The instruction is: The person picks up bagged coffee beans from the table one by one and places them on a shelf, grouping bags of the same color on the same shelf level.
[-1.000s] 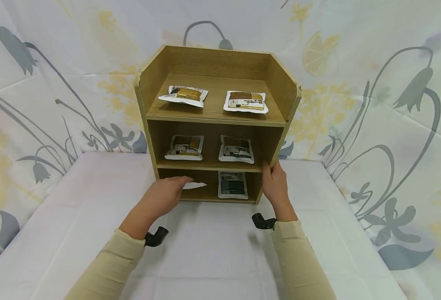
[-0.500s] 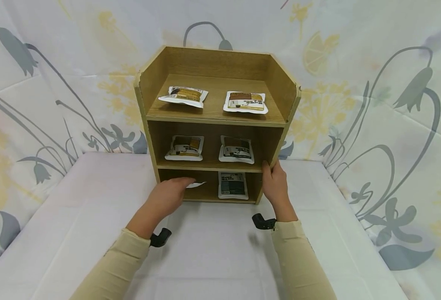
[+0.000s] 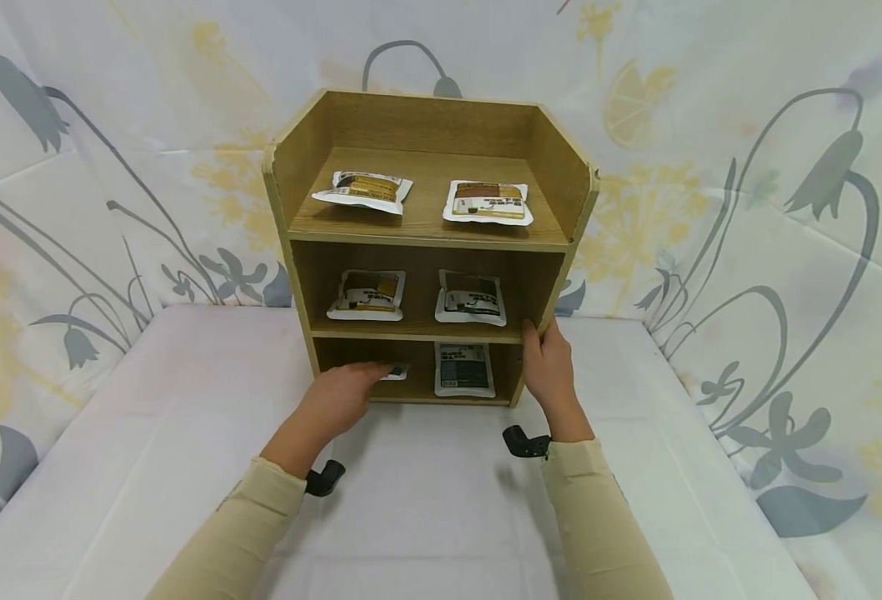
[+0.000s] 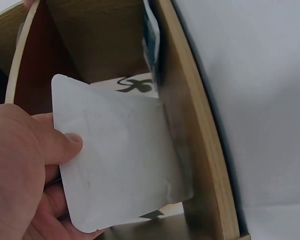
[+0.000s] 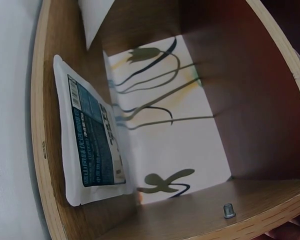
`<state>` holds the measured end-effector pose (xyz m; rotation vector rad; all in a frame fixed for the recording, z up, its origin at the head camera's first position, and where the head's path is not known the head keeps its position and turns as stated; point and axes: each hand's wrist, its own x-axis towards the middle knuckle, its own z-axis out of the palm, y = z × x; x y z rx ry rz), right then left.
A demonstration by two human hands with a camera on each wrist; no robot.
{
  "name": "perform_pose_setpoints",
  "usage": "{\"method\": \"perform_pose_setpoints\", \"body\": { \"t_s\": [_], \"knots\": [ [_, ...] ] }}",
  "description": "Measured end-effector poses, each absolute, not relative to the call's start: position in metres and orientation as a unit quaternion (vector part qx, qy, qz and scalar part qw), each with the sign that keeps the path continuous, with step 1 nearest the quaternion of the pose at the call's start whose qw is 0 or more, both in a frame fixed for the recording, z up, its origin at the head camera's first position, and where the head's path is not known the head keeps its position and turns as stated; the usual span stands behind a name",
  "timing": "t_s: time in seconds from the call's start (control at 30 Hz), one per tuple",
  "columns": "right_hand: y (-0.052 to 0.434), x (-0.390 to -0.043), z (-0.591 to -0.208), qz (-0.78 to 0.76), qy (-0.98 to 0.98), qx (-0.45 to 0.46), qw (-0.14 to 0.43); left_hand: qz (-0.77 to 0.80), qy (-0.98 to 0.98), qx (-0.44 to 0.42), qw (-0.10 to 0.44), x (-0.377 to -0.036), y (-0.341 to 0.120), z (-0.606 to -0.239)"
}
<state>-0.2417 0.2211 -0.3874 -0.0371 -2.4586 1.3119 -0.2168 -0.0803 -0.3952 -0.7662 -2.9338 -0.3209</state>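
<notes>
A three-tier wooden shelf (image 3: pixel 426 237) stands on a white table. My left hand (image 3: pixel 351 385) reaches into the left of the bottom tier and pinches a white packet (image 3: pixel 396 372), mostly hidden behind my fingers. In the left wrist view my thumb (image 4: pixel 65 145) lies on the packet's (image 4: pixel 120 155) plain white back, just above the bottom board (image 4: pixel 200 150). A dark teal packet (image 3: pixel 463 369) lies in the bottom tier to the right, flat on the board in the right wrist view (image 5: pixel 92 140). My right hand (image 3: pixel 548 358) grips the shelf's right side panel.
Two packets (image 3: pixel 363 190) (image 3: pixel 488 202) lie on the top tier and two more (image 3: pixel 368 294) (image 3: pixel 471 297) on the middle tier. A flower-print cloth (image 3: pixel 749 208) hangs behind and at both sides. The white table (image 3: pixel 426 517) stretches in front of the shelf.
My left hand has moved forward and carried the white packet deeper into the bottom tier; less of the packet shows now. The right hand has stayed on the side panel.
</notes>
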Motion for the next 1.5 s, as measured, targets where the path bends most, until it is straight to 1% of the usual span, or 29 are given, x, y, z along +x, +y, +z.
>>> {"method": "perform_pose_setpoints", "body": {
  "t_s": [0.2, 0.67, 0.9, 1.5],
  "knots": [
    [0.221, -0.242, -0.387, 0.462, -0.869, -0.013, 0.176, -0.102, -0.959, -0.259, 0.042, -0.224, -0.081, -0.405],
    [0.22, -0.241, -0.386, 0.458, -0.871, -0.015, 0.179, -0.099, -0.961, -0.257, -0.002, -0.239, -0.082, -0.423],
    [0.221, -0.241, -0.386, 0.461, -0.869, -0.011, 0.178, -0.087, -0.962, -0.259, 0.001, -0.246, -0.081, -0.432],
    [0.221, -0.241, -0.387, 0.46, -0.87, -0.012, 0.179, -0.09, -0.967, -0.237, -0.01, -0.249, -0.081, -0.432]
  ]
}}
